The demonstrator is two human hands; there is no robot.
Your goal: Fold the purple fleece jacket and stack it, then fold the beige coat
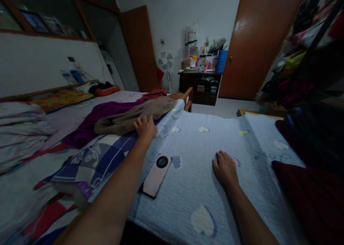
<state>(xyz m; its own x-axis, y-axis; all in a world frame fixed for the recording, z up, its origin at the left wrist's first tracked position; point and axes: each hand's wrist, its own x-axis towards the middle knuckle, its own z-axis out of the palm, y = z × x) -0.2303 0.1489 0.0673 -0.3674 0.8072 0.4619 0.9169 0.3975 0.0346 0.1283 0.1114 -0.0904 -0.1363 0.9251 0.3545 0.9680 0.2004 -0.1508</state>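
Observation:
My left hand (146, 128) reaches forward over a brown garment (126, 119), its bent fingers closed on the near edge of the cloth. Under and beside that garment lie a purple cloth (99, 116) and a blue checked pillow (99, 153). Flat on the light blue sheet (193, 184) with heart shapes rests my right hand (226, 168), fingers loosely extended and holding nothing. Between my forearms a pink phone (156, 175) lies with its round black camera facing up.
Dark red folded cloth (303, 195) is piled at the right edge. A wooden armrest (188, 98) stands past the sheet. Farther back are a white fan (166, 62), a dark cabinet (199, 89) and a brown door (249, 41). Crumpled bedding (21, 130) lies at left.

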